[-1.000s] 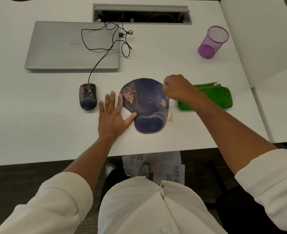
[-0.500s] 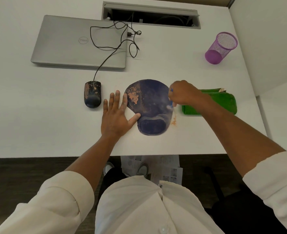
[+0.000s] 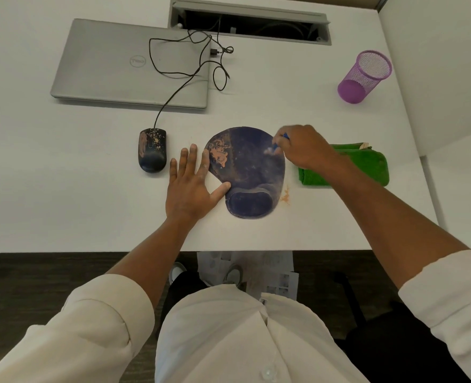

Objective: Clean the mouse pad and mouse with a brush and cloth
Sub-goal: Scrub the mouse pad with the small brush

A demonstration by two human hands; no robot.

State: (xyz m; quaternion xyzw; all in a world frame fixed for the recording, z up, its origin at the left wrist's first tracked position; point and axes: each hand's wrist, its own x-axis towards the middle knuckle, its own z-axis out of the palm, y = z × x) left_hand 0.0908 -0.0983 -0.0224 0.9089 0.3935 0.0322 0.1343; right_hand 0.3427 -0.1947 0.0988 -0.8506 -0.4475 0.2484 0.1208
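One rounded dark-blue mouse pad (image 3: 252,172), smeared with orange dust, lies near the desk's (image 3: 62,205) front edge. It is pinned by the flat, spread left hand (image 3: 191,186). A blue brush (image 3: 280,142) is gripped by the right hand (image 3: 302,149) at the pad's right edge. One dusty black mouse (image 3: 151,150) sits left; one folded green terry cloth (image 3: 367,167) right.

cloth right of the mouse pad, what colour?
Green, a folded cloth; seen in the head view, partly behind the right forearm.

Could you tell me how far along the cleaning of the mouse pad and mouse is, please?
Partly done: the mouse pad looks clean on its right. The right hand works the brush there; the left hand steadies it. Its left-side dirt, the mouse and the cloth wipe remain.
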